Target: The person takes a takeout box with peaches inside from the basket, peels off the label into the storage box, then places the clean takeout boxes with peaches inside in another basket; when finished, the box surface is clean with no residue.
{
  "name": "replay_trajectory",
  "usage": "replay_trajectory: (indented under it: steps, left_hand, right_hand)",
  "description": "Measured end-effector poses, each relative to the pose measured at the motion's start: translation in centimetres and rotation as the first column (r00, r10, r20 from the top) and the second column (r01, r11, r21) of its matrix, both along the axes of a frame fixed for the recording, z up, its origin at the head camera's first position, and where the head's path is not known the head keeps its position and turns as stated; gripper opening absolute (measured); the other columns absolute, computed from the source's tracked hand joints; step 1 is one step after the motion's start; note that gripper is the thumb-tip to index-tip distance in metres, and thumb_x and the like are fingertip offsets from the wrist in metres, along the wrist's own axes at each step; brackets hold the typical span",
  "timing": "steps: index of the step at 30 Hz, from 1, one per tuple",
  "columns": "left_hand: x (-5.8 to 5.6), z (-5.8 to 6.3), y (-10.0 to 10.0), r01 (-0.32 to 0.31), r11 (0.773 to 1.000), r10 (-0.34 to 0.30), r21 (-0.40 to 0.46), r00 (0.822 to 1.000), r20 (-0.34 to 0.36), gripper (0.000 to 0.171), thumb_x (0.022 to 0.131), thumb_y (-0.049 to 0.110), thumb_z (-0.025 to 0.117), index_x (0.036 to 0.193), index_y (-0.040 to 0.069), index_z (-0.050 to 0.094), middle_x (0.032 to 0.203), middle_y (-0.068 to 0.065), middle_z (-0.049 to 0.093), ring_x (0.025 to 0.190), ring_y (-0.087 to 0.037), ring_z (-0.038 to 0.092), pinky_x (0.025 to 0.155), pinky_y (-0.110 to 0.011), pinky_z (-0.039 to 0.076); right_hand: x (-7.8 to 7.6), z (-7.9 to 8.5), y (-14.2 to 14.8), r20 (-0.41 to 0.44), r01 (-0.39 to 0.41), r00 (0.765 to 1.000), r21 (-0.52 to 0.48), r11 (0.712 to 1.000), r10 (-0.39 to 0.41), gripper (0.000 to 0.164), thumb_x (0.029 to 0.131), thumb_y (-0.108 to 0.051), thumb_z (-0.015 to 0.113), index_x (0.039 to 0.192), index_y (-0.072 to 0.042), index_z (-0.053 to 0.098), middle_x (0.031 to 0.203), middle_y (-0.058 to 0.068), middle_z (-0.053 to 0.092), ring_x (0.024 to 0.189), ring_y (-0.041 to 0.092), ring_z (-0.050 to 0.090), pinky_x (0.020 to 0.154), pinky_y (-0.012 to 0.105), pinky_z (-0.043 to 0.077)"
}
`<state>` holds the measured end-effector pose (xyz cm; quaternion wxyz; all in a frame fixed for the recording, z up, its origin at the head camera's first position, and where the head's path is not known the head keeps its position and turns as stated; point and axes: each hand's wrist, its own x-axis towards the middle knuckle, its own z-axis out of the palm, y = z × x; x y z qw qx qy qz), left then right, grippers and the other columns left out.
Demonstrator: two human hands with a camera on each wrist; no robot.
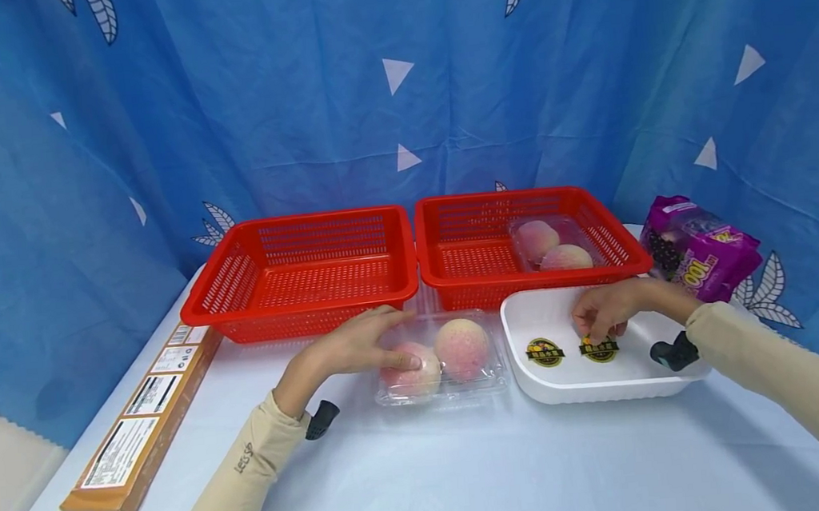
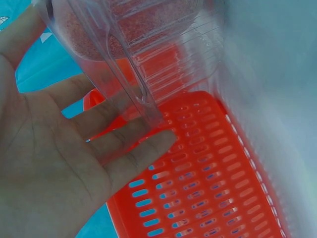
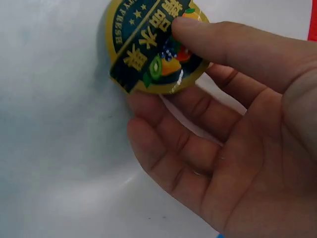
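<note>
A clear plastic box [image 1: 451, 390] with two pinkish peaches [image 1: 463, 350] sits mid-table. My left hand [image 1: 360, 342] holds it from the left, thumb over its top and fingers along its far side. In the left wrist view, the fingertips [image 2: 161, 141] lie against the ridged plastic. My right hand [image 1: 612, 308] is over a white tray [image 1: 651, 387] and pinches a round black-and-gold fruit sticker [image 3: 158, 49] between thumb and fingers. A second such sticker [image 1: 545, 352] lies in the tray's left part.
Behind stand two red slotted baskets, the left basket [image 1: 306, 321] and the right basket [image 1: 470, 291]; the right one contains another box of peaches [image 1: 564, 257]. A purple printed bag [image 1: 717, 263] is at the back right. A long brown carton [image 1: 141, 425] lies along the left edge.
</note>
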<state>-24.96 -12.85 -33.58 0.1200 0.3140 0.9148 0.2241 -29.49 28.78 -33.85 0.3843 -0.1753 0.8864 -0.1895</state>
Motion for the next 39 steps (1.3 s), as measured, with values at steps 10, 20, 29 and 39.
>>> replay_trajectory:
  steps: [10, 20, 29, 39]
  left_hand:
    - [-0.1, 0.0, 0.0, -0.005, 1.0, 0.005, -0.001, 1.0, 0.005, 0.082, 0.081, 0.05, 0.071, 0.146, 0.012, 0.041, 0.143, -0.009, 0.045, 0.131, -0.027, 0.04, 0.107, -0.048, 0.036]
    - [0.0, 0.0, 0.1, -0.006, 1.0, 0.006, 0.002, 1.0, 0.01, 0.081, 0.08, 0.05, 0.072, 0.146, 0.013, 0.041, 0.142, -0.009, 0.045, 0.128, -0.026, 0.043, 0.106, -0.048, 0.038]
    - [0.0, 0.1, 0.0, 0.0, 1.0, 0.0, 0.004, 1.0, 0.001, 0.079, 0.081, 0.049, 0.071, 0.146, 0.014, 0.042, 0.142, -0.009, 0.045, 0.131, -0.027, 0.041, 0.107, -0.049, 0.036]
    - [0.0, 0.1, 0.0, -0.008, 1.0, 0.008, 0.003, 1.0, 0.017, 0.08, 0.081, 0.05, 0.071, 0.146, 0.013, 0.042, 0.144, -0.009, 0.044, 0.132, -0.028, 0.039, 0.108, -0.051, 0.035]
  right_hand:
    - [-0.2, -1.0, 0.2, -0.083, 0.014, 0.996, 0.045, 0.999, -0.01, 0.019, 0.08, -0.014, 0.074, 0.083, -0.01, 0.056, 0.073, -0.002, 0.051, 0.057, 0.013, 0.046, 0.054, 0.021, 0.043]
    - [0.2, -1.2, 0.1, -0.213, 0.026, 0.977, 0.228, 0.973, 0.024, 0.024, 0.08, -0.032, 0.076, 0.078, -0.017, 0.058, 0.065, -0.003, 0.055, 0.055, 0.011, 0.051, 0.05, 0.021, 0.045]
    - [1.1, -0.7, 0.1, -0.292, 0.098, 0.956, 0.334, 0.937, 0.004, 0.035, 0.076, -0.046, 0.075, 0.076, -0.014, 0.061, 0.064, 0.002, 0.061, 0.057, 0.016, 0.057, 0.052, 0.027, 0.051]
    - [1.0, -0.9, 1.4, -0.189, 0.189, 0.972, 0.262, 0.946, -0.142, 0.042, 0.077, -0.049, 0.074, 0.077, -0.011, 0.057, 0.065, 0.003, 0.058, 0.057, 0.015, 0.056, 0.054, 0.028, 0.054]
